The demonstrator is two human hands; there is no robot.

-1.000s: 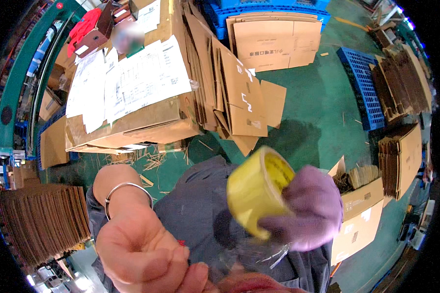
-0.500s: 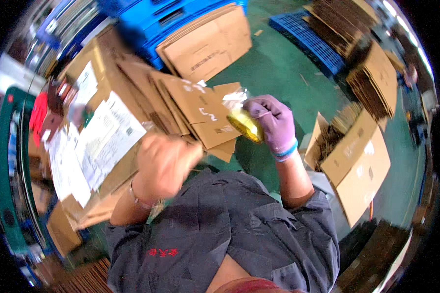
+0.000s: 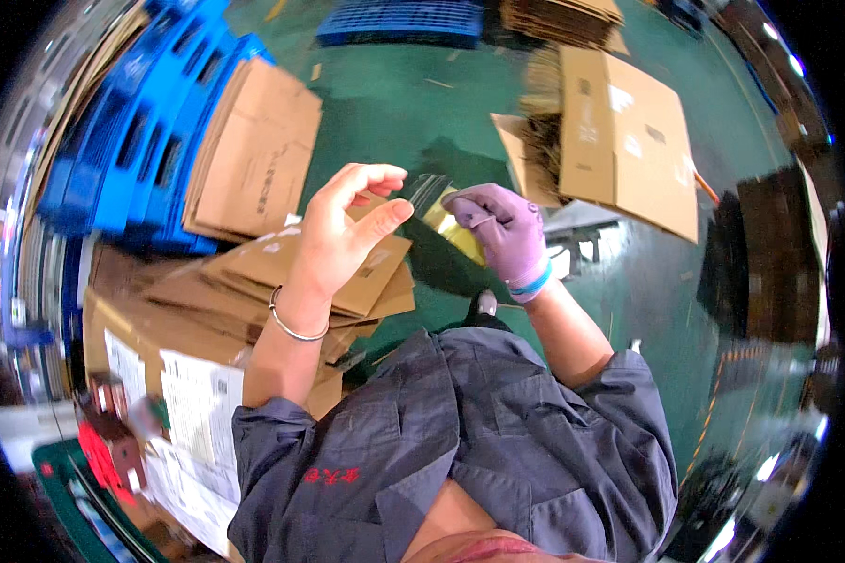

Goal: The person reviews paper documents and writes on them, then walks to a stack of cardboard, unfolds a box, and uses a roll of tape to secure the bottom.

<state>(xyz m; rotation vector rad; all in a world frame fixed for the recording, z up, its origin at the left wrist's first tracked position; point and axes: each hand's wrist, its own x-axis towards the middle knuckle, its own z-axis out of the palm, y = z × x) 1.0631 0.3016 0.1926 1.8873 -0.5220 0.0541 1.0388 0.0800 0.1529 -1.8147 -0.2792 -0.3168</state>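
My right hand (image 3: pixel 505 230), in a purple glove, pinches a small clear plastic bag (image 3: pixel 457 240) with something flat and yellow in it. What the yellow thing is, I cannot make out. The bag hangs tilted, its clear upper end pointing left. Facing that end is my bare left hand (image 3: pixel 343 230), a bracelet at its wrist. Its thumb and fingers are apart, slightly curved, with nothing between them, close to the bag but not visibly touching it.
Flattened cartons (image 3: pixel 371 272) lie beneath my left hand, beside a big box with papers (image 3: pixel 202 403) on it. Blue pallets (image 3: pixel 141 131) and leaning cardboard (image 3: pixel 258 155) stand at the left. An open carton (image 3: pixel 629 141) holding folded cardboard is ahead right, over the green floor (image 3: pixel 385 103).
My view has swung to the right. My left hand has risen from beside the paper-covered box and opened near the bag. The right hand still grips the bag, which is now turned differently.
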